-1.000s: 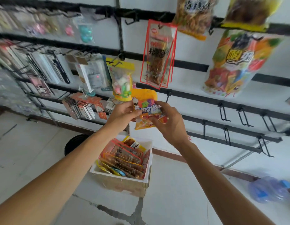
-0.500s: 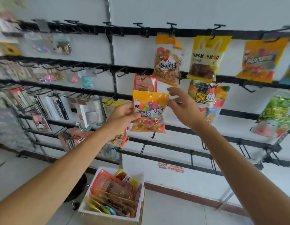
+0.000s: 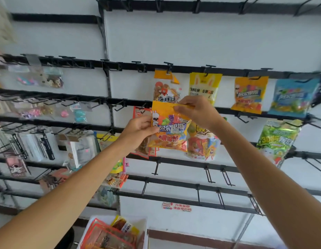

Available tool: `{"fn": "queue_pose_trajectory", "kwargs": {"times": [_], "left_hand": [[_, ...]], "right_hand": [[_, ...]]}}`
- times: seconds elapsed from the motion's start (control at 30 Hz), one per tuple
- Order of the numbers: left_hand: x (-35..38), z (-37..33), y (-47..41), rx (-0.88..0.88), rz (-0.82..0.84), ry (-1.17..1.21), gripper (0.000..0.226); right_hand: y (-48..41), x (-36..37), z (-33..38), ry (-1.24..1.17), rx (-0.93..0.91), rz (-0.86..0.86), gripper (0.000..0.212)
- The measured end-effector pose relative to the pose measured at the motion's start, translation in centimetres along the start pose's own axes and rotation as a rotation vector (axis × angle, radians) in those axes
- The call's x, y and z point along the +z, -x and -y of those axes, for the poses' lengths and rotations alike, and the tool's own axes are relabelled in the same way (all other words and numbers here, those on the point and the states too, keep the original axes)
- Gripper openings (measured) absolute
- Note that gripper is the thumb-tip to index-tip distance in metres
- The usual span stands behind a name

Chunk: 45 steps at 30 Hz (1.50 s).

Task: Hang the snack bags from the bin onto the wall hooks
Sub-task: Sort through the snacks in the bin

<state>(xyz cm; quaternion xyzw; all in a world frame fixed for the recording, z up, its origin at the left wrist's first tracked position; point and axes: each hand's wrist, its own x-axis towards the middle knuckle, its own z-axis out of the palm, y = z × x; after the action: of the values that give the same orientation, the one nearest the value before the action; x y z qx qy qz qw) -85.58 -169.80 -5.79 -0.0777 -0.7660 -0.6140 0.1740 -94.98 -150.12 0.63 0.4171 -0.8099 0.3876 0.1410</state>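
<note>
**Head view.** At far left, small trinket packs (image 3: 39, 79) are hanging on the black rails, apart from the task. Low in the frame the bin (image 3: 146, 236) is sitting on the floor, holding red-edged snack packets (image 3: 105, 236) that are waiting to be hung.

Above it the left hand (image 3: 138, 131) is gripping the orange snack bag (image 3: 169, 130) at its left edge, thumb lying across the printed front. This is probably steadying the pouch against swinging. The bag is being held upright in front of the rack and is not on a hook. It is overlapping a red-framed packet (image 3: 140, 112) and other bags hanging behind it.

The right hand (image 3: 197, 110) is pinching the bag's top edge at the right end of the header strip, apparently holding the strip flat so that the hang hole is facing a hook; the hole itself is not visible. The bag is therefore lying between the two hands, right of the left hand and mostly below the right.

An empty hook (image 3: 140, 67) is projecting from the rail above; which hook is intended cannot be told. Farther right, a yellow bag (image 3: 203, 87), a second orange bag (image 3: 249, 95), a blue bag (image 3: 292, 97) and a green bag (image 3: 278, 137) are hanging by their headers, showing the intended orientation.
</note>
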Motion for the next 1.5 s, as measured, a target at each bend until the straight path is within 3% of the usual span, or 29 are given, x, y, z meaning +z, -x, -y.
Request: {"fn": "queue_pose_trajectory", "kwargs": {"times": [0.3,0.47,0.67,0.93,1.07,1.23,1.5], "left_hand": [[1.4,-1.5,-2.8,0.083,0.161,0.009,0.024],[3.5,-1.3,-4.3,0.033,0.326,0.106,0.041],[8.0,1.3,-4.7,-0.014,0.471,0.098,0.036],[13.4,1.9,-5.2,-0.023,0.567,0.116,0.028],[16.4,1.3,-6.0,-0.043,0.538,0.182,0.027],[20.6,1.4,-7.6,-0.066,0.479,0.182,0.023],[26.2,1.2,-9.7,-0.083,0.4,0.133,0.025]], "right_hand": [[1.2,-3.8,1.0,0.131,0.047,-0.104,0.016],[3.0,-5.3,1.0,0.181,0.089,-0.151,0.016],[5.9,-6.5,-0.3,0.23,0.171,-0.235,0.008],[10.7,-8.4,-3.1,0.155,0.333,-0.393,0.019],[13.0,-10.2,-4.7,-0.031,0.425,-0.438,0.028],[15.5,-10.6,-8.2,-0.134,0.492,-0.341,0.029],[16.6,-12.8,-14.1,-0.238,0.449,-0.345,0.008]]}}
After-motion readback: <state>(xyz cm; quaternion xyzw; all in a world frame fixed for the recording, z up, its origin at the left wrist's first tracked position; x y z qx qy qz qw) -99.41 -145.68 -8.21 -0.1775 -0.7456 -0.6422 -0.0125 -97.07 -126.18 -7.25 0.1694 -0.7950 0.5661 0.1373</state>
